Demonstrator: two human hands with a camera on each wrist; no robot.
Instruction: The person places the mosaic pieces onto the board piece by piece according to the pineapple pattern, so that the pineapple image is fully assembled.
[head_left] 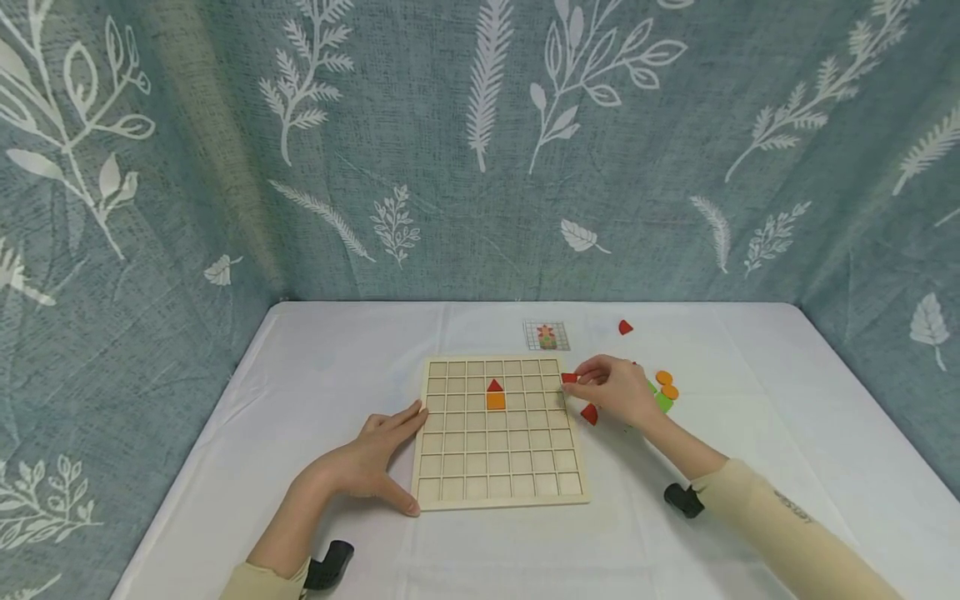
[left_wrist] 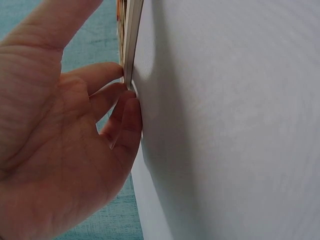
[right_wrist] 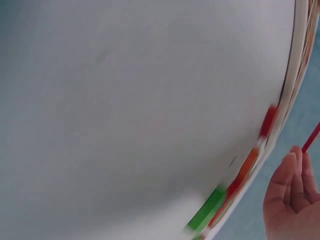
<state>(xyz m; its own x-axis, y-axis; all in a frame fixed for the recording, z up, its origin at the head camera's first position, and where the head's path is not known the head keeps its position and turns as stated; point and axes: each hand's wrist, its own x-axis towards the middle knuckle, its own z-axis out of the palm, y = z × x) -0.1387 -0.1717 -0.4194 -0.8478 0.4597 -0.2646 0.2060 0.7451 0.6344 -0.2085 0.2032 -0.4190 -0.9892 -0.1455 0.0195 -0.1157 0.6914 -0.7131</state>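
A wooden grid board (head_left: 477,442) lies on the white table, holding a red triangle (head_left: 494,386) directly above an orange square (head_left: 496,401). My left hand (head_left: 375,457) rests at the board's left side, fingertips on its edge and thumb by the near left corner. In the left wrist view, the left fingers (left_wrist: 107,75) reach the board's side edge without curling round it. My right hand (head_left: 617,388) pinches a flat red piece (head_left: 569,377) between thumb and fingertips, over the board's upper right edge. That piece (right_wrist: 312,138) appears edge-on in the right wrist view.
Red quarter-round pieces (head_left: 590,414), orange discs (head_left: 664,378) and green pieces (head_left: 663,402) lie right of the board, partly hidden by the right hand. Another red piece (head_left: 626,327) lies farther back. A small pattern card (head_left: 547,336) sits behind the board. A patterned curtain (head_left: 450,208) surrounds the table.
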